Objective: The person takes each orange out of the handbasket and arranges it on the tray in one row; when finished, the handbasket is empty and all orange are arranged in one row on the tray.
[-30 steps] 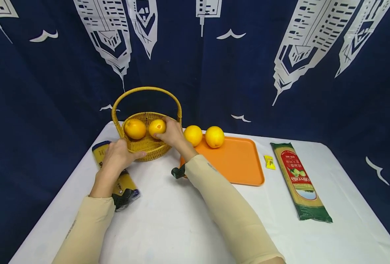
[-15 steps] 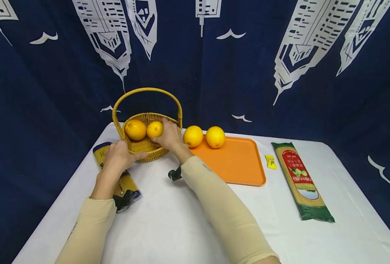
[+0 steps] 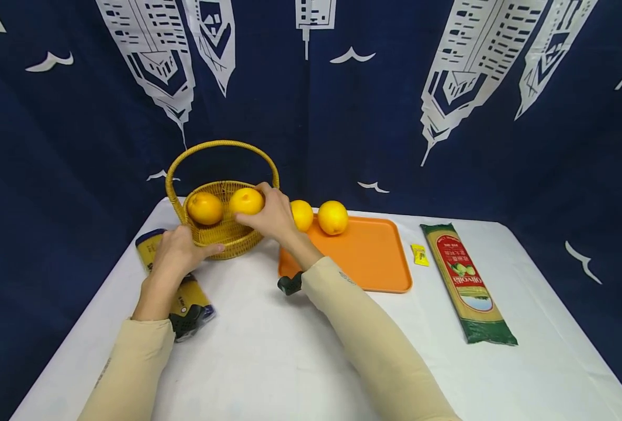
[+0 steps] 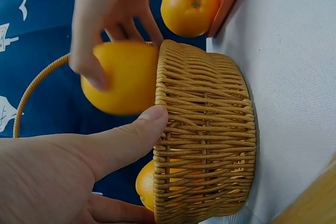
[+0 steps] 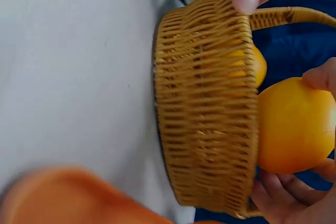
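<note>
My right hand [image 3: 274, 215] holds an orange [image 3: 246, 201] between thumb and fingers, just above the right inner side of the wicker basket [image 3: 239, 248]. In the right wrist view this orange [image 5: 296, 125] is level with the basket's rim and partly above it. My left hand [image 3: 178, 251] grips the basket's front left rim, its thumb [image 4: 152, 116] lying along the edge and the fingers partly hidden. A second orange [image 3: 204, 208] rests inside the basket on the left. Two more oranges, one [image 3: 333, 217] beside another [image 3: 301, 215], sit at the back left of an orange tray [image 3: 369, 254].
A yellow and blue pasta packet [image 3: 192, 299] lies under my left forearm. Right of the tray are a small yellow wrapped sweet [image 3: 419, 255] and a long green-ended Olivoilà packet [image 3: 469, 280]. The basket's tall handle [image 3: 221, 144] arches over its opening.
My right hand has lifted the orange slightly and moved it to the right within the basket. My left hand stays on the rim. The head view has shifted a little.
</note>
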Available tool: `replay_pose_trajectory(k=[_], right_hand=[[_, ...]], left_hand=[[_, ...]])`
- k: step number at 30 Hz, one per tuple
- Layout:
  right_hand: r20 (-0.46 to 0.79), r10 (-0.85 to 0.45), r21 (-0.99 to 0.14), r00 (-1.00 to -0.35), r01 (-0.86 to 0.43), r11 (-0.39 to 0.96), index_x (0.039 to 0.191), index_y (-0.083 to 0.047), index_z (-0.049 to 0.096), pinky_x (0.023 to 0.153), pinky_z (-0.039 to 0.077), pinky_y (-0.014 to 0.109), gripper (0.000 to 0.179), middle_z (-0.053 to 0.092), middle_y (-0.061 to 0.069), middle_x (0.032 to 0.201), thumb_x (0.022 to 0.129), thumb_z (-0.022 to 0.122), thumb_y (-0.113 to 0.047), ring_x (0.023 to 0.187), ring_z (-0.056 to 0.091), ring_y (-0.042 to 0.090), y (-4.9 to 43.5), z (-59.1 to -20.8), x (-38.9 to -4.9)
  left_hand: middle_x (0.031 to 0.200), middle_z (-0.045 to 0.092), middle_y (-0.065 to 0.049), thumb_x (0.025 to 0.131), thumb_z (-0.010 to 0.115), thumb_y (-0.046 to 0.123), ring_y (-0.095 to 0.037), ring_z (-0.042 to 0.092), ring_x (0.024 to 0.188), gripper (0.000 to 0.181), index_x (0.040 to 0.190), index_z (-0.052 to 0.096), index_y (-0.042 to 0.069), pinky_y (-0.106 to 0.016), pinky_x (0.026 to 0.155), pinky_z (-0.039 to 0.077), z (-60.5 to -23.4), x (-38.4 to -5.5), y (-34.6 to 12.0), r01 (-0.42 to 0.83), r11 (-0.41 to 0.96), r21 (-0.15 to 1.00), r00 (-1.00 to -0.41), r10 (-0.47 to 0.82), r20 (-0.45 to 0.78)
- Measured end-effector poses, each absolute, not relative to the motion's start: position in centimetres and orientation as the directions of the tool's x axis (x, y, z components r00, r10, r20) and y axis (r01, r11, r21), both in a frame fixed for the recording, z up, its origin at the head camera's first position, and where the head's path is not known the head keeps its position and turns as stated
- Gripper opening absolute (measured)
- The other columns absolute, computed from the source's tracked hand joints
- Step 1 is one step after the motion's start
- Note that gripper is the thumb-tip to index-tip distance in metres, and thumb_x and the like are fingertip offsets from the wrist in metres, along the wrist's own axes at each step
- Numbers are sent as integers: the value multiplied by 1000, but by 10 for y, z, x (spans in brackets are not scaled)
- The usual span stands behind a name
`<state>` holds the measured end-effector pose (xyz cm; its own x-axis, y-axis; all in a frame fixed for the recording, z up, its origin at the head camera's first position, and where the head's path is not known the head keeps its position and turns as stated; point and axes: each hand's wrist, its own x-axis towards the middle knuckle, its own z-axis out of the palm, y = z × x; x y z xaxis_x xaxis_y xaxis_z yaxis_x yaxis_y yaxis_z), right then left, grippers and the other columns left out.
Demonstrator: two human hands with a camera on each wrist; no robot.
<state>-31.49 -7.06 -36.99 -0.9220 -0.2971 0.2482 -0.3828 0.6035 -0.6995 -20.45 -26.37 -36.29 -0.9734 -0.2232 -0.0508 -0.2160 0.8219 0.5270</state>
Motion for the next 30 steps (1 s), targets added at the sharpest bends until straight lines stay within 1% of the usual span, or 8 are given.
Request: replay_pose_trajectory(k=[5, 7, 12, 15, 16, 23, 26, 30], right_hand=[[301, -195, -718, -934, -356, 598, 132, -21, 59, 95, 46, 43, 65, 66, 2, 122, 81, 79, -56, 118, 55, 26, -51, -360, -306], [306, -163, -727, -938, -341, 595, 132, -22, 59, 96, 46, 44, 66, 67, 1, 122, 80, 79, -58, 118, 54, 26, -41, -357, -304], [303, -147, -754, -942, -331, 567, 134, -20, 59, 103, 40, 48, 66, 66, 3, 125, 82, 80, -55, 125, 50, 28, -12, -351, -302], [324, -115, -762, -939, -331, 557, 134, -17, 61, 102, 44, 48, 65, 67, 4, 123, 83, 80, -53, 121, 54, 27, 8, -350, -301], [328, -96, -767, -940, -324, 554, 134, -16, 62, 101, 46, 47, 65, 68, 4, 123, 83, 80, -52, 119, 56, 28, 15, -351, -301], [311, 58, -815, -949, -234, 530, 135, -10, 62, 98, 48, 46, 67, 71, 11, 120, 86, 79, -53, 113, 61, 32, 71, -361, -302], [302, 144, -841, -942, -193, 505, 130, -6, 64, 92, 51, 43, 64, 72, 14, 115, 88, 78, -52, 107, 63, 31, 92, -368, -305], [262, 237, -864, -935, -118, 490, 126, -2, 66, 95, 46, 42, 62, 71, 18, 114, 91, 76, -53, 113, 56, 33, 114, -376, -308]], left_hand=[[85, 43, -12, 90, 83, 48, -31, 52, 80, 58, 99, 54, -2, -37, 67, 44, -363, -203, -266, -231, 815, 532, -970, -232, -66], [86, 44, -12, 90, 83, 48, -31, 52, 81, 58, 99, 54, -1, -37, 67, 43, -363, -203, -267, -235, 813, 533, -970, -234, -71], [87, 44, -12, 90, 82, 49, -32, 52, 82, 58, 99, 53, -1, -38, 68, 43, -362, -202, -268, -240, 813, 531, -969, -235, -79], [86, 43, -13, 90, 82, 49, -32, 52, 82, 58, 99, 53, -1, -38, 68, 43, -362, -203, -268, -243, 813, 530, -968, -235, -84], [87, 43, -13, 90, 82, 48, -32, 52, 82, 58, 99, 53, -1, -38, 68, 43, -362, -203, -267, -244, 812, 530, -968, -235, -86], [84, 41, -11, 91, 82, 47, -30, 50, 79, 57, 94, 51, 0, -37, 66, 42, -361, -204, -265, -241, 818, 522, -969, -233, -83], [83, 39, -11, 91, 82, 47, -29, 50, 76, 56, 91, 50, 1, -36, 64, 41, -361, -203, -264, -236, 821, 519, -970, -230, -78], [82, 40, -11, 91, 82, 48, -29, 50, 76, 56, 91, 50, 1, -36, 64, 41, -360, -202, -263, -230, 822, 521, -972, -225, -75]])
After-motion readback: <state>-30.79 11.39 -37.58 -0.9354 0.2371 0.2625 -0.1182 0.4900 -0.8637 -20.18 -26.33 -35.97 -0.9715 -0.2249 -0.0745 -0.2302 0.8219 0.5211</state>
